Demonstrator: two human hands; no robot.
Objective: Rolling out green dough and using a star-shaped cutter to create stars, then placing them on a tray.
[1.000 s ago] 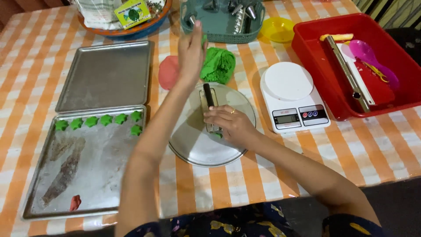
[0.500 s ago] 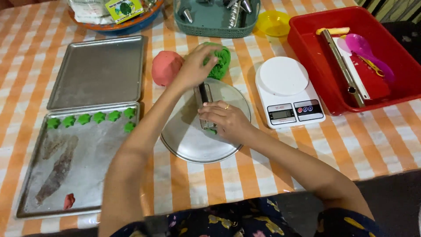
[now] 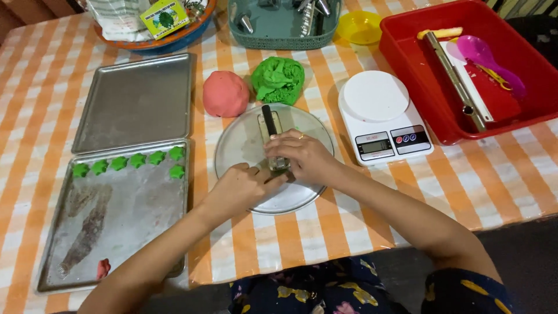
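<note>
On the bench (image 3: 360, 232), over the plate:
Right hand (image 3: 302, 158): your fingers are curled around the press (image 3: 273, 136), gripping its lower end; a ring shows on one finger.
Left hand (image 3: 241, 186): it rests on the plate beside your right hand, fingertips pinched in at the press's lower end; what they pinch I cannot tell.
Press: a clear tube with a black plunger, lying on the plate and pointing away from you toward the green dough.
Plate (image 3: 238, 139): round, metal, in the middle of the bench under both your hands.
Green dough (image 3: 279, 78): a crumpled lump just beyond the plate's far rim.
Pink dough (image 3: 225, 93): a smooth ball just left of the green lump.
Near tray (image 3: 116, 232): seven green star pieces (image 3: 138, 160) along its far edge, one pink scrap in its near corner.
Far tray (image 3: 136, 102): directly beyond the near tray.
Scale (image 3: 381, 113): white, just right of the plate.
Red bin (image 3: 418, 75): at the right edge, holding tools.
</note>
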